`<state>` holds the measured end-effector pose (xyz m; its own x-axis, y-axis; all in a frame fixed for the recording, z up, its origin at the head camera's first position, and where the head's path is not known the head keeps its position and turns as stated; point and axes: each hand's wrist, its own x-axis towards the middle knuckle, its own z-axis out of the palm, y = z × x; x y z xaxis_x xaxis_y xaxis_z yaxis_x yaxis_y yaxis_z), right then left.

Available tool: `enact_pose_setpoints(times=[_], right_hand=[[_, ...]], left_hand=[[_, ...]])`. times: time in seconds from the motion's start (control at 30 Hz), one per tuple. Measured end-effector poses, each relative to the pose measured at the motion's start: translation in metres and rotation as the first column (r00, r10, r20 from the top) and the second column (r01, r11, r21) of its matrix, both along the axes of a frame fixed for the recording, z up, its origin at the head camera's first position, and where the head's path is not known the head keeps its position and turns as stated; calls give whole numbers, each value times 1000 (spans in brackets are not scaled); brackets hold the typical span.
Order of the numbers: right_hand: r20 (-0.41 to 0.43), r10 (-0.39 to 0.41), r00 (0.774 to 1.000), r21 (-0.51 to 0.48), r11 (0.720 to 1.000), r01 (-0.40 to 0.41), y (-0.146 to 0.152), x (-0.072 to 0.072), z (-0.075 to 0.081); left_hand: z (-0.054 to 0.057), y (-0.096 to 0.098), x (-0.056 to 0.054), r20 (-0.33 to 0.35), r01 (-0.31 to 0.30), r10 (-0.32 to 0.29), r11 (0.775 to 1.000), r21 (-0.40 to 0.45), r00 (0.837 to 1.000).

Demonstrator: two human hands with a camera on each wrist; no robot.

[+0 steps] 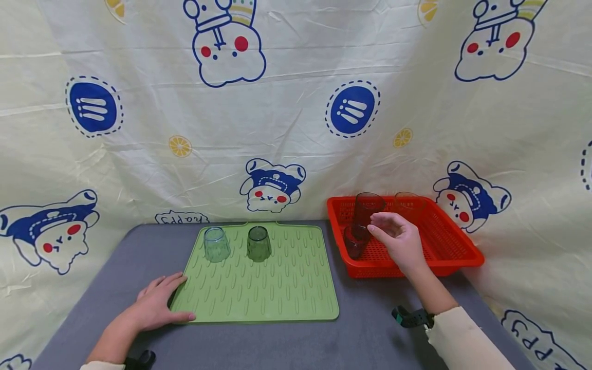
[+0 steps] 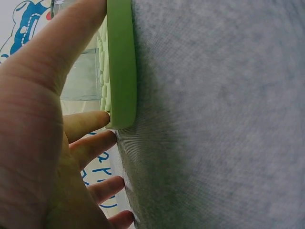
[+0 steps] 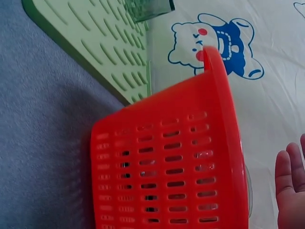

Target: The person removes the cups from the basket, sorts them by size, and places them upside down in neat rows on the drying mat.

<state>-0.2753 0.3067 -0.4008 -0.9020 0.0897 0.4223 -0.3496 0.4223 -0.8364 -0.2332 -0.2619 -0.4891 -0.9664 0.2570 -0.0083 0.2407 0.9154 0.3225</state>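
My left hand (image 1: 159, 303) rests at the near left corner of a green drying mat (image 1: 277, 288), fingers spread and thumb on its front edge. Two glasses stand upside down along the mat's back: a pale blue one (image 1: 216, 245) on the left and a dark grey-green one (image 1: 258, 245) to its right. My right hand (image 1: 399, 241) hovers over the red basket (image 1: 446, 263), fingers loosely bent and holding nothing. Just left of its fingertips, inside the basket, are a small dark glass (image 1: 355, 244) and a taller glass (image 1: 368, 204). Further back is a clear glass (image 1: 407, 199).
A grey cloth (image 1: 240, 347) covers the table. Behind it hangs a pale printed curtain (image 1: 296, 128). The slotted basket wall (image 3: 167, 162) stands close to the mat's right edge, with a narrow strip of cloth between them.
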Motion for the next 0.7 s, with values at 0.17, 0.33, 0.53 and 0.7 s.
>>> enact_pose_setpoints(times=[0.17,0.33,0.53,0.7], right_hand=[[33,6,999,24,1000,-7,5,-8,0],[91,16,996,63,998,-21,9,-18,0],[202,49,978,115,991,-74,17,-27,1],[274,63,960,160,981,-110,21,-33,1]], left_hand=[[0,0,0,-1,-1,1,1000,-2,1000],[2,0,1,4,0,0,1000,1,1000],[2,0,1,-3,-1,1,1000,-3,1000],[1,1,1,-2,0,0,1000,-5,1000]])
